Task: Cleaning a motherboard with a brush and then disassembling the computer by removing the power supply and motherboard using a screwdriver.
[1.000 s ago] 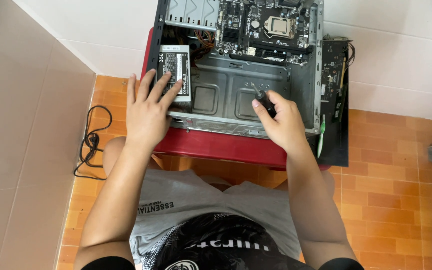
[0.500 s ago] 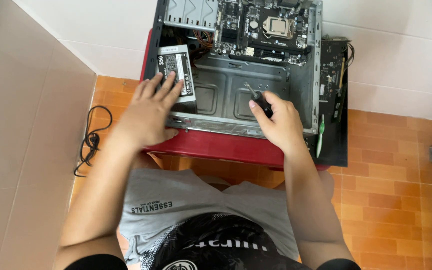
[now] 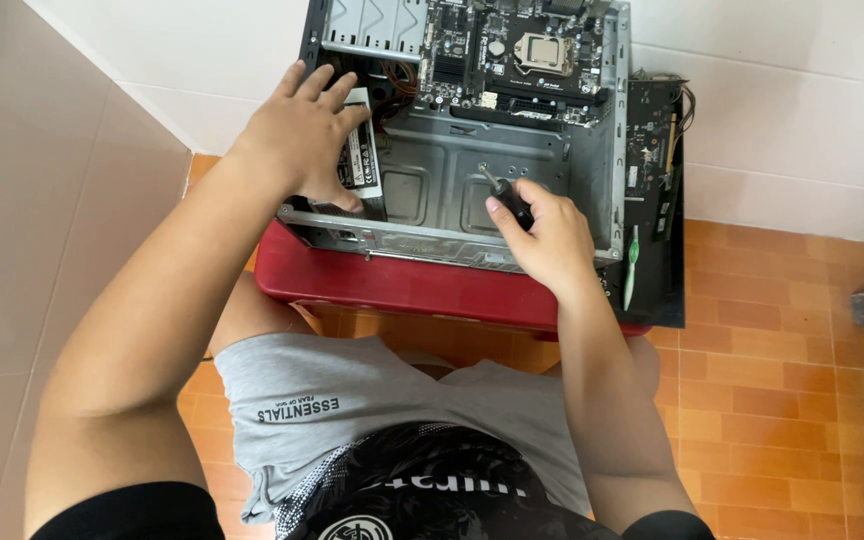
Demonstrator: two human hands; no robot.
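An open grey computer case (image 3: 592, 130) lies on a red stool (image 3: 382, 285) in front of me. My left hand (image 3: 302, 130) rests flat on a small drive with a white label (image 3: 360, 150) at the case's left side, pressing it down. My right hand (image 3: 547, 235) grips a black-handled screwdriver (image 3: 505, 195), its tip touching the metal floor of the case. A motherboard (image 3: 522, 50) with a bare processor socket is mounted at the far end of the case.
A black side panel (image 3: 657, 180) with a circuit card and a green-handled tool (image 3: 632, 265) lies to the right of the case. Orange floor tiles (image 3: 782, 390) run to a white wall (image 3: 802, 100). My knees sit below the stool.
My left hand slid up and forward onto the drive, covering more of it. My right hand with the screwdriver shifted slightly; the camera moved closer.
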